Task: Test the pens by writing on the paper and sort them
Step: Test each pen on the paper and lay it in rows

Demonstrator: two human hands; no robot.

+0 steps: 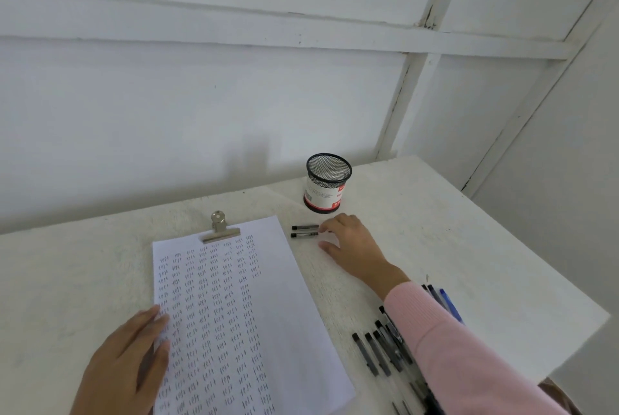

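- At 7 o'clock, nearest: left hand (pixel 127 364) laid flat, fingers straight and gripping nothing, fingertips pressing the left edge of the paper (pixel 268 297). Probably there to keep the sheet from sliding during writing.
- At 5 o'clock: heap of pens (pixel 382 351), mostly black, caps on, lying roughly parallel on the surface (pixel 469 247) and partly hidden under the pink sleeve (pixel 452 347). A few blue pens (pixel 449 304) just beyond the sleeve. Likely the untested stock, kept close to the writing arm for an easy reach.
- At 6 o'clock through the centre: paper filled with columns of one short repeated test word, empty only along its right margin. Held at the top by a metal clip (pixel 219 228).
- At 1 o'clock: right hand (pixel 351 243) stretched forward, fingers relaxed, thumb spread apart, fingertips touching the near ends of two black pens (pixel 304 235). Nothing pinched, as far as can be seen.
- Those two pens side by side, parallel, just right of the paper's top corner and well apart from the heap. Apparently a sorted group, lined up for tidiness.
- At 12 to 1 o'clock, farthest: black mesh cup (pixel 326 183) with a white and red label, upright, near the wall, no pens visible inside. Perhaps meant for the other sorted group.
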